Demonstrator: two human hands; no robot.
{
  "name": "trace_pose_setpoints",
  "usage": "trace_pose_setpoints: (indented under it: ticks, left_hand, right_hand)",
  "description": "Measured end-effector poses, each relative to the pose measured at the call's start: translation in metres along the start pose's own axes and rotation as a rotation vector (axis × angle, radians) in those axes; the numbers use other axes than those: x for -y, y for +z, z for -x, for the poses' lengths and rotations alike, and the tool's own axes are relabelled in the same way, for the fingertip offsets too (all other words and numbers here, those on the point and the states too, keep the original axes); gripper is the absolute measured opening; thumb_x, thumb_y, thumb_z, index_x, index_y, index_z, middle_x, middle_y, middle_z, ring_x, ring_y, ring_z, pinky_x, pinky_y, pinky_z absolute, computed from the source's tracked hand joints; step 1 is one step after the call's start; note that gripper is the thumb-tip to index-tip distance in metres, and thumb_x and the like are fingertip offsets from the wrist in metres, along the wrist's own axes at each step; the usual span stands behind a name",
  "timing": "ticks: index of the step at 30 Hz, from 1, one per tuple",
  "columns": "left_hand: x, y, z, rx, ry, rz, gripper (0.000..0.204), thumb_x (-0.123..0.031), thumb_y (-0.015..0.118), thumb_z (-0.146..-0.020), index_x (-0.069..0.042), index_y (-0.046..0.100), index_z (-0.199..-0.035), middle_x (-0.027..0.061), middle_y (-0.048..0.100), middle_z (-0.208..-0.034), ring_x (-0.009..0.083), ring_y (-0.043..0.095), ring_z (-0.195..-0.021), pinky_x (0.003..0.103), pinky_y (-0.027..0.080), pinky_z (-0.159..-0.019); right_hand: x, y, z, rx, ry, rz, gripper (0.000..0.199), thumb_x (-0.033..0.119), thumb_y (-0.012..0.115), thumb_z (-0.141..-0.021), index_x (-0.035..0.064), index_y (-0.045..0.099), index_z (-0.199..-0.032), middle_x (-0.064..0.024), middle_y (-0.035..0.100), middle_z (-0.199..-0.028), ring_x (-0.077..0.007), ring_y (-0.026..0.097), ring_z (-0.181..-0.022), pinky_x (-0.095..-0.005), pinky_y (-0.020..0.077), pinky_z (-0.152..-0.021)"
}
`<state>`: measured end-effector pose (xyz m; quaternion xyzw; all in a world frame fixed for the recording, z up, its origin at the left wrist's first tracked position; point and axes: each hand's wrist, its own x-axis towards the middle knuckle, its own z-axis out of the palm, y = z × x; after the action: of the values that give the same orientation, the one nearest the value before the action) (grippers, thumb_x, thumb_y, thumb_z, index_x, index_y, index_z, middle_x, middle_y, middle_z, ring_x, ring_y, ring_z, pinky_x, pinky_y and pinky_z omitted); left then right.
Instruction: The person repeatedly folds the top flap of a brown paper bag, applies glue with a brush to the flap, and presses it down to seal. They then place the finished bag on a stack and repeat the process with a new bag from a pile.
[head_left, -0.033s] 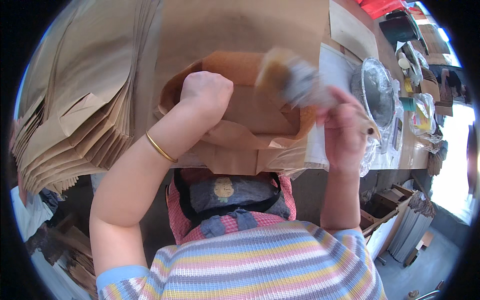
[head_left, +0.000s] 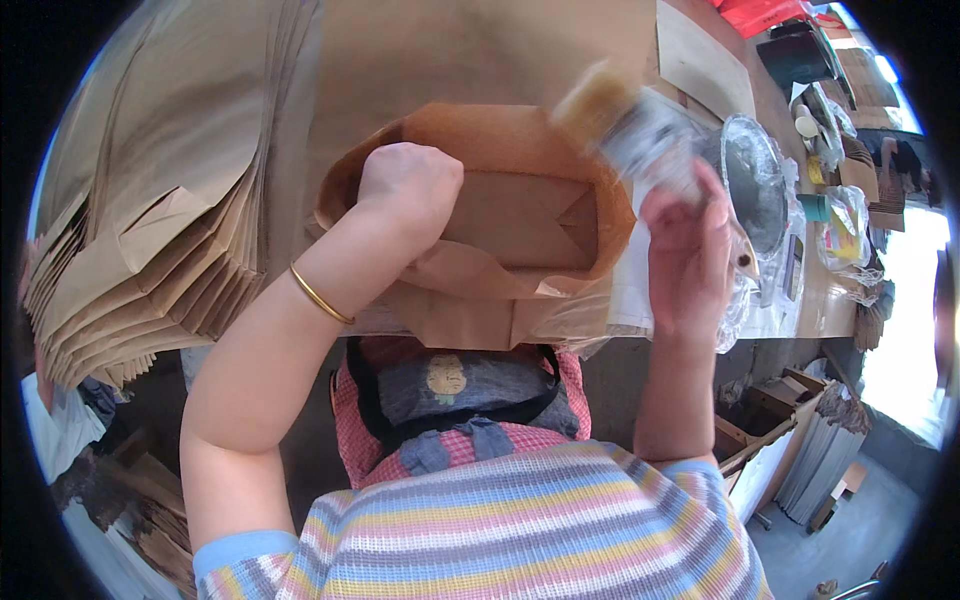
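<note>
A brown kraft-paper bag (head_left: 475, 133) stands open in front of me, its folded bottom visible inside. My left hand (head_left: 412, 190), with a gold bangle on the wrist, is closed in a fist at the left side of the bag's mouth. The undersides of its fingers are hidden, so what they grip does not show. Right of the bag, my right hand (head_left: 690, 245) is closed around a wide flat brush (head_left: 648, 135). The brush has pale tan bristles, a whitish-grey band and a handle with a hole. Its bristles hang over the bag's far right rim, slightly blurred.
Several folded brown paper bags (head_left: 170, 270) lie stacked at the left. A plastic-lined basin (head_left: 765, 195) sits right of my right hand. Beyond it are a brown board (head_left: 705, 58), red plastic (head_left: 765, 14) and assorted clutter. An open wooden box (head_left: 775, 410) stands below the table's right side.
The brush and my right hand have moved right and the bristles up, away from over the bag's mouth toward its far right rim. My left hand is nearly still.
</note>
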<state>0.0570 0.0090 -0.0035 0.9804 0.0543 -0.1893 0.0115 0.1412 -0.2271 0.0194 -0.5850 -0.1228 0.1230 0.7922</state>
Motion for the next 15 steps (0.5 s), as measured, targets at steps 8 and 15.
trace_pose_setpoints:
  ticks: [8,15]
  left_hand:
    - [-0.008,0.002,-0.001,-0.092,-0.041,-0.001,0.009,-0.005,0.061,-0.075,-0.006,0.070,-0.076,0.0131,0.069,-0.084,0.0284,0.069,-0.083,0.037,0.056,-0.071]
    - [-0.003,0.000,0.000,-0.084,-0.033,0.023,0.008,-0.006,0.061,-0.076,-0.006,0.069,-0.077,0.0134,0.069,-0.085,0.0302,0.068,-0.084,0.039,0.055,-0.073]
  right_hand:
    - [-0.107,0.015,-0.009,0.227,0.279,-0.771,0.043,0.035,0.043,-0.101,-0.0012,0.055,-0.121,-0.0134,0.067,-0.111,-0.0273,0.058,-0.113,-0.0429,0.0360,-0.109]
    - [-0.111,0.012,-0.023,0.073,0.365,-0.913,0.042,0.036,0.045,-0.100,0.0036,0.053,-0.126,-0.0123,0.067,-0.112,-0.0249,0.063,-0.105,-0.0410,0.0391,-0.107]
